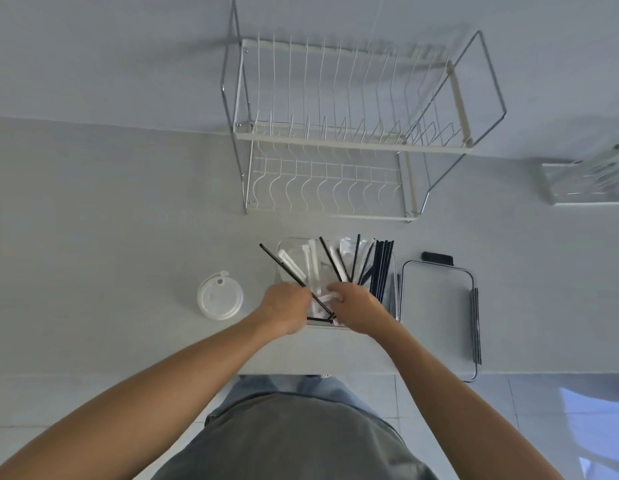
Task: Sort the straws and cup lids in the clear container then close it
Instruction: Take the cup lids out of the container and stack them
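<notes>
While both hands, the left hand [286, 308] and right hand [356, 308], curl around mixed straws [336, 265] inside the clear container [394, 271] near the table's front edge, loose straws overhanging its rim could spill out, cup lid [220, 295] waiting leftward.

— What stands at twelve o'clock on the counter [110, 220]?
— A two-tier wire dish rack [349, 133], white wires in a chrome frame, set against the pale wall [93, 57].
— And out at three o'clock?
— A shiny metal holder [585, 181], cut off by the frame's edge; what it holds is too blurred to tell.
— Anything lower down?
— At six o'clock a grey shirt [301, 441] and blue jeans [322, 386], with tiled floor [543, 410] beyond the counter's near edge.
</notes>
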